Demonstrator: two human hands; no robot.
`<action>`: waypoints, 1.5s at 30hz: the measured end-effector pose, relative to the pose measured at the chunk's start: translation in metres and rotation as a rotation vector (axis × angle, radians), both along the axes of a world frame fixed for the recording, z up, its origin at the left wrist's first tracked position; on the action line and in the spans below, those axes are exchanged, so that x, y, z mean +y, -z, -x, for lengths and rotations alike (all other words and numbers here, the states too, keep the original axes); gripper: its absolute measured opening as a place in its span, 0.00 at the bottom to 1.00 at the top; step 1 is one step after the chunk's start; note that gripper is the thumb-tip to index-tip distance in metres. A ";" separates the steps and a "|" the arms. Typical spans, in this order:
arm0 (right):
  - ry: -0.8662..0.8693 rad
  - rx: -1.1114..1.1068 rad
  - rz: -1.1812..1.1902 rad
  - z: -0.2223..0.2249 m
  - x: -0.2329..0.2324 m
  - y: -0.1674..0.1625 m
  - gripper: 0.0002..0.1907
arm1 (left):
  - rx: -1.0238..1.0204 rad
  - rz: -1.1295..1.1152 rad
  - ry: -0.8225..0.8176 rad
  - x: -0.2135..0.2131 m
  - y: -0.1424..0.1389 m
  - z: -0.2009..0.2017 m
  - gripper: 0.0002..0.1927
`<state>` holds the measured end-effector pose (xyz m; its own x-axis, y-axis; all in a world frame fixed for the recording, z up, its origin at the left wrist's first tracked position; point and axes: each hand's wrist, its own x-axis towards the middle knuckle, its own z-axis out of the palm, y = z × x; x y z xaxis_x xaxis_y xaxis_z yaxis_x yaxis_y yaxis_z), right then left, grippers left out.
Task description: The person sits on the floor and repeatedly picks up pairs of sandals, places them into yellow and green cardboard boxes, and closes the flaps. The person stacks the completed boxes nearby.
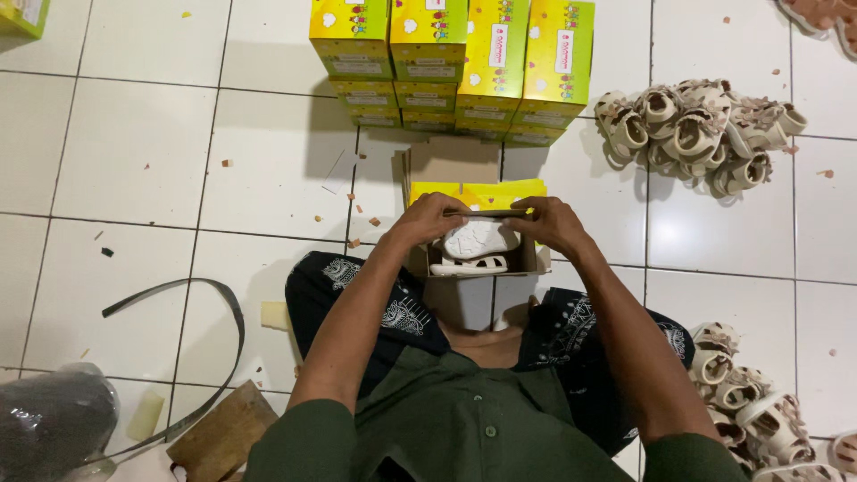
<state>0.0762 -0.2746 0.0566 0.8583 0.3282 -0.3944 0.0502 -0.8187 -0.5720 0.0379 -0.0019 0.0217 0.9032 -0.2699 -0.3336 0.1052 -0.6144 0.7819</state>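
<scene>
The green shirt of the seated person fills the bottom edge, with dark patterned trousers below it on the white tile floor.

Hands: the left hand and the right hand both grip the far rim of an open shoe box held over the lap. The fingers curl over the yellow lid flap, grasping it.

Contents: a pair of white children's sandals lies inside the box, one sole up over the other.

Progress, as judged: the pair is already loaded; the lid is not yet shut. A stack of closed yellow-green boxes stands beyond. Unboxed sandals remain in a heap at upper right and a second heap by the right knee.

Limits of view: the fingertips are hidden behind the flap. The second heap is cut off by the frame. The dark bag at lower left cannot be identified.
</scene>
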 end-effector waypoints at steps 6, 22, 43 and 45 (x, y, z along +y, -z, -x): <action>-0.014 -0.019 -0.014 0.002 0.000 0.014 0.27 | -0.028 -0.065 -0.010 -0.008 0.006 0.004 0.20; 0.090 0.309 -0.329 0.028 -0.014 -0.010 0.31 | -0.155 -0.054 0.119 0.021 -0.008 0.057 0.30; 0.132 -0.084 -0.120 0.043 -0.005 -0.007 0.27 | 0.044 0.442 -0.274 0.015 0.036 0.050 0.19; 0.070 -0.170 -0.370 0.062 -0.017 -0.028 0.25 | 0.058 0.416 -0.275 0.016 0.031 0.053 0.18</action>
